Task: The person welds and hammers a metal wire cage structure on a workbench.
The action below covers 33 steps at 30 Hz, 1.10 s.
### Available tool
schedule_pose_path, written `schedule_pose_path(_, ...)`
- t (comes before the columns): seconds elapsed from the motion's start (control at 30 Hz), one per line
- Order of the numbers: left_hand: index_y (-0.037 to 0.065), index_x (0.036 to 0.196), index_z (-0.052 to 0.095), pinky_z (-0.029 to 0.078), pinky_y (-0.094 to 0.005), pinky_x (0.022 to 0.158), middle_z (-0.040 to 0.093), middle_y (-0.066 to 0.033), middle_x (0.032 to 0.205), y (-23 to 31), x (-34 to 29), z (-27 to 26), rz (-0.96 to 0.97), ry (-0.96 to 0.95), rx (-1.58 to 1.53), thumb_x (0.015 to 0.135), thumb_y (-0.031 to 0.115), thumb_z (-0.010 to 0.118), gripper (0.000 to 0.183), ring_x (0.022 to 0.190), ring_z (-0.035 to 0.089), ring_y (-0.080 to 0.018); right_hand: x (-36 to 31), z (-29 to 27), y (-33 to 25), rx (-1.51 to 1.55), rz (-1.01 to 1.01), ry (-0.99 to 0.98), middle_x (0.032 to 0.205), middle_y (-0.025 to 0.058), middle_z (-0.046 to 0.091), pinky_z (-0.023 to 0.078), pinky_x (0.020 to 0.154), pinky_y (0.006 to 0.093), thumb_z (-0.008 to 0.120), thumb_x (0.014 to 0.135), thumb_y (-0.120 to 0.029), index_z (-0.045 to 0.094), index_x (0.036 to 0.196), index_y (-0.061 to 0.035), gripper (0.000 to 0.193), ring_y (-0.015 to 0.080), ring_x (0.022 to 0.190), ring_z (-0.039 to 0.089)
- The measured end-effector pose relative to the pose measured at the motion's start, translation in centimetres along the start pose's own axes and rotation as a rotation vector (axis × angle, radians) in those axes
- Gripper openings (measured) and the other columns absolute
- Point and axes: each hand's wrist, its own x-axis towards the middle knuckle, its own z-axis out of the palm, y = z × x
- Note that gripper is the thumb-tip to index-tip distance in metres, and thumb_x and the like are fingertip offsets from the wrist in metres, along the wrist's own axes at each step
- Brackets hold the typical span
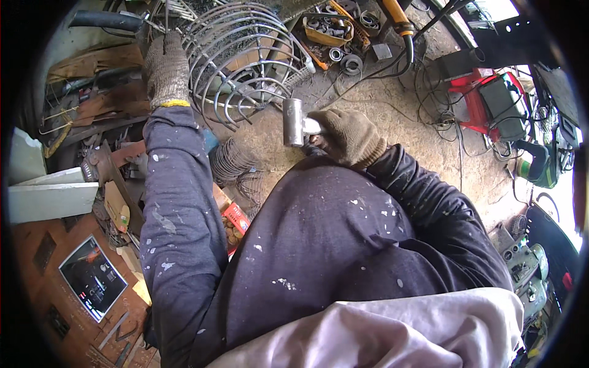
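Note:
My right hand [351, 136], in a brown knit glove, is closed round the handle of a hammer [293, 122]. Its cylindrical metal head hangs just beyond my knees, over the floor. My left hand [167, 72], in a similar glove with a yellow cuff edge, reaches far forward at the upper left. Its fingers are closed, and a thin metal rod [166, 17] sticks up from them; the grip itself is partly hidden. Right beside this hand lies a rounded cage of bent metal bars [245, 32]. The hammer head is close to the cage's near end.
A coil of wire [230, 161] lies left of my knees. Beyond the cage are a yellow tray of metal parts [331, 32], metal rings [351, 64] and an orange-handled tool [397, 19]. Cables cross the floor toward a red stand [471, 107]. Scrap and boards [52, 202] crowd the left.

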Motion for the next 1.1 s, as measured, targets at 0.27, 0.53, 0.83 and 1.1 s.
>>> schedule_pose_path(0.27, 0.006, 0.119, 0.067, 0.044, -0.0451, 0.096, 0.067, -0.0185, 0.117, -3.6, 2.3, 0.9, -0.009, -0.054, -0.214, 0.092, 0.053, 0.054, 0.055, 0.108, 0.062, -0.0353, 1.1, 0.0, 0.1, 0.019, -0.022, -0.026, 0.097, 0.0162, 0.067, 0.055, 0.072, 0.0455, 0.067, 0.090, -0.038, 0.058, 0.120, -0.0090, 0.043, 0.0370, 0.085, 0.068)
schedule_pose_path(0.53, 0.005, 0.116, 0.068, 0.046, -0.0416, 0.091, 0.068, -0.0160, 0.107, -2.6, 2.6, 1.9, -0.058, -0.063, -0.252, 0.092, 0.050, 0.057, 0.052, 0.098, 0.062, -0.0290, 0.9, -0.3, -0.4, -0.105, -0.154, -0.052, 0.095, 0.0132, 0.070, 0.056, 0.066, 0.0433, 0.076, 0.080, -0.035, 0.062, 0.118, -0.0111, 0.047, 0.0342, 0.075, 0.070)
schedule_pose_path(0.83, 0.005, 0.113, 0.067, 0.050, -0.0365, 0.076, 0.065, -0.0103, 0.099, -0.4, 1.3, 1.0, -0.184, -0.124, -0.426, 0.092, 0.045, 0.060, 0.045, 0.085, 0.060, -0.0198, 0.0, 1.4, 1.4, -0.065, -0.044, 0.059, 0.092, 0.0134, 0.067, 0.056, 0.064, 0.0445, 0.072, 0.084, -0.030, 0.057, 0.117, -0.0115, 0.041, 0.0347, 0.080, 0.069)
schedule_pose_path(1.1, 0.005, 0.118, 0.066, 0.051, -0.0378, 0.081, 0.066, -0.0108, 0.105, -0.2, 1.7, 0.9, -0.192, -0.121, -0.363, 0.092, 0.043, 0.059, 0.046, 0.091, 0.062, -0.0222, 0.1, 2.1, 4.5, -0.129, -0.007, 0.157, 0.091, 0.0123, 0.067, 0.056, 0.062, 0.0427, 0.071, 0.088, -0.036, 0.056, 0.122, -0.0107, 0.045, 0.0320, 0.075, 0.069)
